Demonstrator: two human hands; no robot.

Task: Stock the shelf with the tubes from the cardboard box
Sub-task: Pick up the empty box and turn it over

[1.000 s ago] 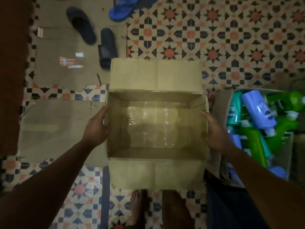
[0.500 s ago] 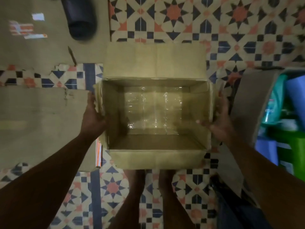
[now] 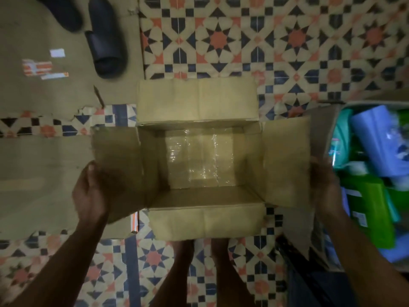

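Because the empty cardboard box (image 3: 200,160) at frame centre is gripped only by its 2 side flaps, left hand (image 3: 91,191) and right hand (image 3: 325,185), it could be dropped if they fold, while tubes (image 3: 376,147) are seen at right.

An open cardboard box (image 3: 199,160) sits on the patterned floor (image 3: 287,52), flaps spread; the left hand (image 3: 90,191) and right hand (image 3: 325,185) grip its side flaps (bright tubes (image 3: 374,140) crowd another box just beside it).
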